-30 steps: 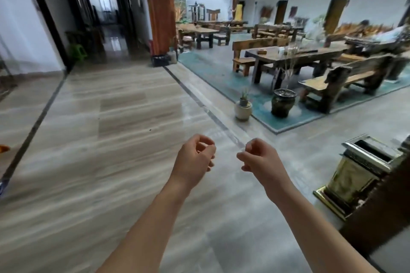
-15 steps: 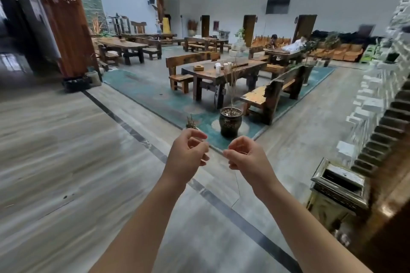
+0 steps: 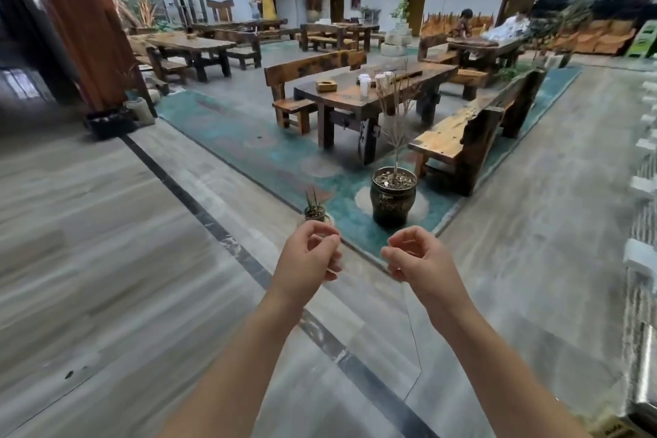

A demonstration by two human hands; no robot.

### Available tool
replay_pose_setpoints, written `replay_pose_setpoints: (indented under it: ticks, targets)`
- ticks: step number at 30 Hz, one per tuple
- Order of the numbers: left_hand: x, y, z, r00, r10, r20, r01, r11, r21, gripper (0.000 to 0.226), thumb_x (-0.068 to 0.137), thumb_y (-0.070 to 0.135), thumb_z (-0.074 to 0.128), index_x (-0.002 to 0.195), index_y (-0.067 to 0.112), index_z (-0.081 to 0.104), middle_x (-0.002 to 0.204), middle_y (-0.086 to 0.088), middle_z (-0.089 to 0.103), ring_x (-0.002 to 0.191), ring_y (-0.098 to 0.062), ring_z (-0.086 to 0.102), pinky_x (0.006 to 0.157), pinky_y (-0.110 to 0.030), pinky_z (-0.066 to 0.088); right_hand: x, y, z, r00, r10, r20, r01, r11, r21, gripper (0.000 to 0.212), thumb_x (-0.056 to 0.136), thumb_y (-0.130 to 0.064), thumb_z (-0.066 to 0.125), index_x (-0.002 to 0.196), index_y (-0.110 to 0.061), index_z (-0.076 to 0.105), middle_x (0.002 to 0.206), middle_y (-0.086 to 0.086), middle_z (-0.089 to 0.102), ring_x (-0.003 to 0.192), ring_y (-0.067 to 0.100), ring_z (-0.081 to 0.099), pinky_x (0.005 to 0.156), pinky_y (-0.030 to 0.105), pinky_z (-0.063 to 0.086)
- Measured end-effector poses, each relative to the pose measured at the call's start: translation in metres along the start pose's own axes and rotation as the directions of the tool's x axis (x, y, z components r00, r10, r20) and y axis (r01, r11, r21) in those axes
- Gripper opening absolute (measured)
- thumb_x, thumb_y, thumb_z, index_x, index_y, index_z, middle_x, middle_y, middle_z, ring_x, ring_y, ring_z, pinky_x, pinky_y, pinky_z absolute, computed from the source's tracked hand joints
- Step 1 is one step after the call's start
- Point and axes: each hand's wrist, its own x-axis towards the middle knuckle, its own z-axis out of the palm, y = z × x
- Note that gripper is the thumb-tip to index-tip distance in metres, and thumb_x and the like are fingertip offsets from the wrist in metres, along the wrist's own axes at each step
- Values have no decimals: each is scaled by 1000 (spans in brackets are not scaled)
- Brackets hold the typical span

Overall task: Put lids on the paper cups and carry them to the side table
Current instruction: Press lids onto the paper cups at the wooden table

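The step in hand looks like the approach: the paper cups (image 3: 373,82) stand well beyond the dark plant pot (image 3: 393,196), on the long wooden tabletop (image 3: 359,101). They are white; whether lids are on is too small to tell. On the near side of the pot, left hand (image 3: 308,261) and right hand (image 3: 419,260) hang loosely curled, each grip holding nothing. Next, I judge, comes walking round the pot to the cups.
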Motion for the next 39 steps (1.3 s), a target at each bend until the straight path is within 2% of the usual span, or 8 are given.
replay_pose_setpoints:
  ticks: [5,11,13,17,25,31,35,39]
  targets:
    - [165,1,12,1000,-16,18,16,1000,-8,6,102,11,60,102,11,65,80,-8,66,61,-13,65,57,-24,54,165,1,20,1000,14,-15,-14,1000,7,12,91,1,71,90,-9,64,71,-1,63,57,5,59,61,27,50]
    - [379,-14,22,999,-37,35,38,998,-45,6,101,9,59,101,9,64,80,-10,63,59,-14,61,59,-29,54,368,30,54,997,64,-51,-63,998,12,16,91,6,68,88,-8,62,75,6,61,58,10,56,52,16,48]
    - [455,-19,25,998,-41,50,43,998,-40,6,101,11,59,99,12,65,80,-9,64,62,-17,62,64,-34,54,439,37,67,994,71,-84,-71,997,6,16,91,6,68,88,-9,63,74,5,61,58,10,57,52,16,48]
    - [603,-8,38,992,-52,119,53,999,-8,9,100,10,58,96,15,64,77,-5,63,62,-16,60,56,-24,50,574,26,82,985,74,-153,-74,997,6,19,91,8,67,85,-9,62,69,3,61,50,1,56,51,16,49]
    - [836,6,100,963,-44,264,34,999,43,9,98,10,59,97,16,66,76,-2,67,64,-14,64,61,-27,54,803,32,60,960,108,-258,-111,994,3,22,90,8,64,83,-14,64,66,-2,63,55,7,58,56,21,51]
    - [1032,-17,165,976,-36,214,29,999,35,10,98,8,58,98,15,66,82,-9,67,65,-16,65,65,-32,54,1006,62,37,969,90,-230,-88,996,21,17,92,6,63,88,-10,63,63,-3,62,55,10,55,59,25,48]
    - [1156,-8,209,978,-112,173,111,994,19,12,99,6,57,97,15,66,81,-9,65,63,-16,66,66,-36,54,1142,64,18,974,137,-183,-133,990,34,15,92,5,62,90,-10,63,69,0,61,55,9,56,56,21,49]
    - [1265,-1,214,984,-157,78,159,987,-10,14,100,6,56,95,16,65,79,-7,64,59,-13,64,61,-30,54,1268,52,24,980,172,-102,-168,985,44,19,92,5,64,87,-13,63,67,-2,61,56,10,56,55,20,49]
